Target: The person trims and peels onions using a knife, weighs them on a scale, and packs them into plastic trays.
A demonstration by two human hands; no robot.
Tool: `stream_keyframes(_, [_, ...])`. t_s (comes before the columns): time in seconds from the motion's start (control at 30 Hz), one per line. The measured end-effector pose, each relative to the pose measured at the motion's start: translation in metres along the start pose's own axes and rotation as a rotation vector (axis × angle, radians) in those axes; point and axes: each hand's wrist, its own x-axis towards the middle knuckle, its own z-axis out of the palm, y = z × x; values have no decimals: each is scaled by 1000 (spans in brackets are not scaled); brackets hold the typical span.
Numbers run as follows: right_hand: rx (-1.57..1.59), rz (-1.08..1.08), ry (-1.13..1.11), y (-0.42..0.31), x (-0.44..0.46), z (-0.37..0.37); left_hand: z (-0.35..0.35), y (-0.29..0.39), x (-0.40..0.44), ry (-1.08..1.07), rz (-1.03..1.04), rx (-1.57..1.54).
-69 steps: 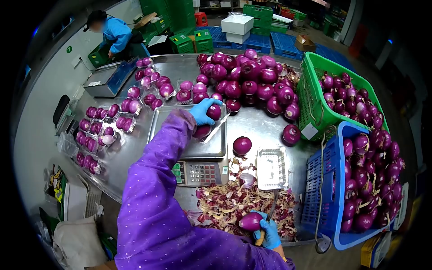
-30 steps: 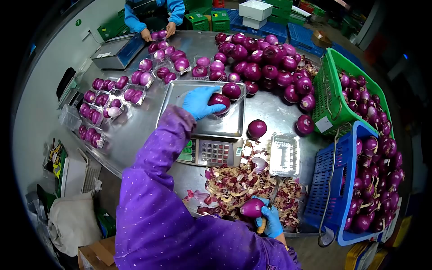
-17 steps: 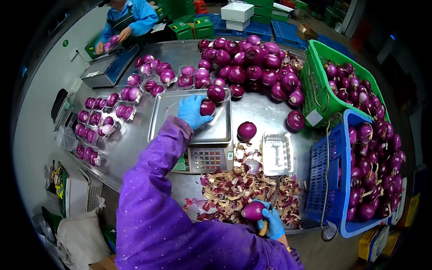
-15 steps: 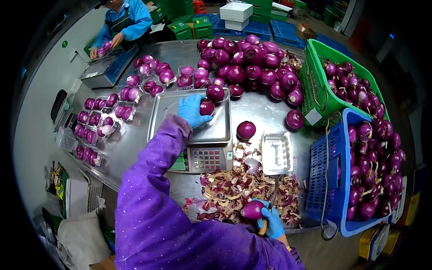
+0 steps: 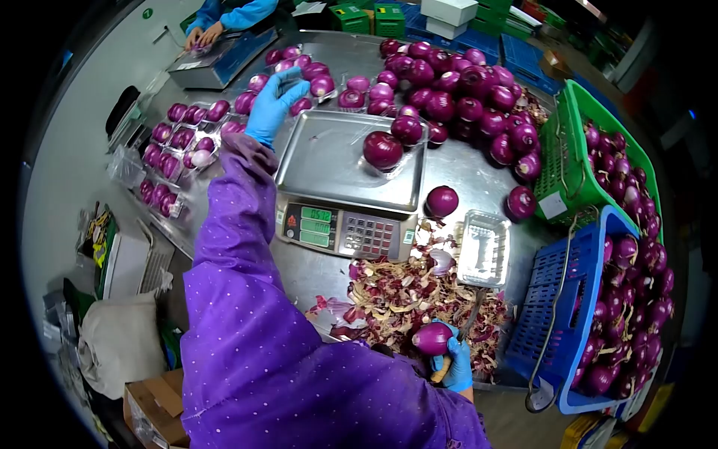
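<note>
My left hand (image 5: 274, 107), in a blue glove, is raised beside the scale's left rim with its fingers apart. It is nearest to a red onion (image 5: 300, 106) among the packed trays; whether it touches that onion I cannot tell. On the steel scale (image 5: 321, 161), a clear plastic tray holds a large red onion (image 5: 383, 150) and another red onion (image 5: 407, 129). Low in the view, my right hand (image 5: 458, 365) grips a peeled red onion (image 5: 431, 339) together with a knife (image 5: 442, 369), whose blade points up and away over the skins.
Onion skins (image 5: 396, 299) cover the near table. An empty clear tray (image 5: 484, 248) lies right of the scale, near a loose onion (image 5: 442, 201). Onions are heaped behind. A green crate (image 5: 565, 161) and blue crate (image 5: 550, 299) stand right. Another person's hands (image 5: 203, 36) work at a far scale.
My left hand has left the onion on the scale and moved away to the left. The view has shifted, and the scale's lit display now shows. My right hand still holds the onion and knife.
</note>
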Motion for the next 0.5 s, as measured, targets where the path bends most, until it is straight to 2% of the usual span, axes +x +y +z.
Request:
stream_keyframes(0.17, [-36, 78, -26, 3, 9, 2, 3, 30, -2, -92, 56, 340])
stream_keyframes(0.33, [-50, 81, -65, 1, 13, 7, 78, 30, -4, -339, 47, 569])
stream_keyframes(0.4, [-28, 72, -57, 2, 12, 6, 117, 26, -11, -470, 75, 871])
stream_keyframes(0.43, [-16, 66, -55, 2, 12, 5, 140, 23, -16, -497, -7, 1091])
stream_keyframes(0.5, [-8, 84, -36, 0, 9, 5, 171, -13, -21, -525, -2, 1248])
